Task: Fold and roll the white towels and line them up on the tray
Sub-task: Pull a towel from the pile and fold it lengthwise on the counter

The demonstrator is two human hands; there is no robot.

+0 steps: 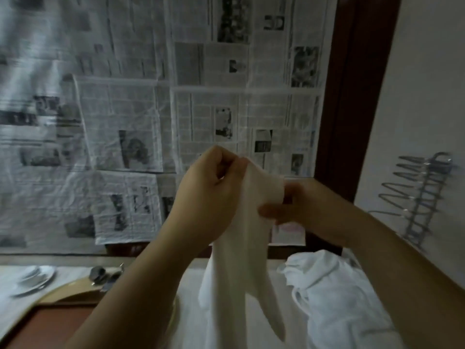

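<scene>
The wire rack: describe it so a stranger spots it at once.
Start at the newspaper-covered window, then move right past the dark wooden frame to the plain pale wall. The wire rack hangs there, the only metal thing with looped prongs.

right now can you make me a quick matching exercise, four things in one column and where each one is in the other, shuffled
Things:
1. held towel
2. towel pile
3. plates
4. wire rack

Places:
A. mounted on the right wall
B. far left on the table
C. hanging from both hands
D. lying on the table at right

Pairs: 1-C, 2-D, 3-B, 4-A. The left hand and right hand both grip the towel's top.
</scene>
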